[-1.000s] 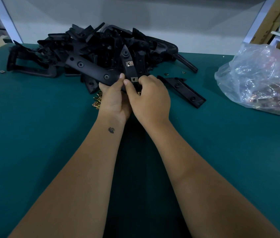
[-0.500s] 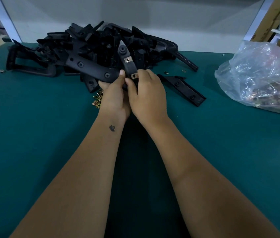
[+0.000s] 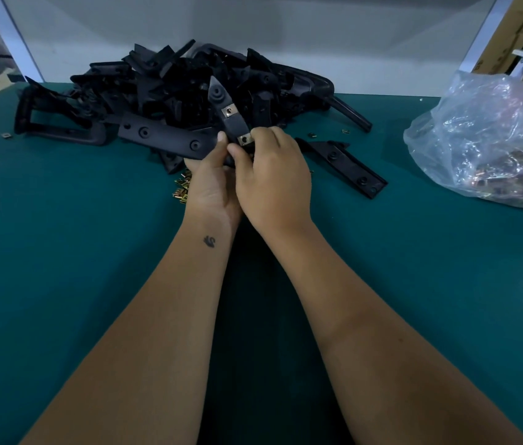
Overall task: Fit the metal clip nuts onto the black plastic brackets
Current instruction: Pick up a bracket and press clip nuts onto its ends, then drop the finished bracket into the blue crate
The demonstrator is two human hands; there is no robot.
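I saw both hands, the left hand (image 3: 212, 184) and right hand (image 3: 274, 181), gripping one black bracket (image 3: 226, 110) with two clip nuts (image 3: 228, 110) fitted, above the green worktop (image 3: 61, 252).

Bare green desk (image 3: 61, 268) left and right of the arms, bracket pile (image 3: 164, 91) blocking ahead, plastic bag (image 3: 491, 139) far right

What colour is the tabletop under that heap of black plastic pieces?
Dark teal green, plain with no pattern, seen on the flat work table in the head camera view.

Matt black plastic bracket (image 3: 226, 110), shiny metal clip nut (image 3: 228, 110), crinkled glossy bag (image 3: 491, 130).
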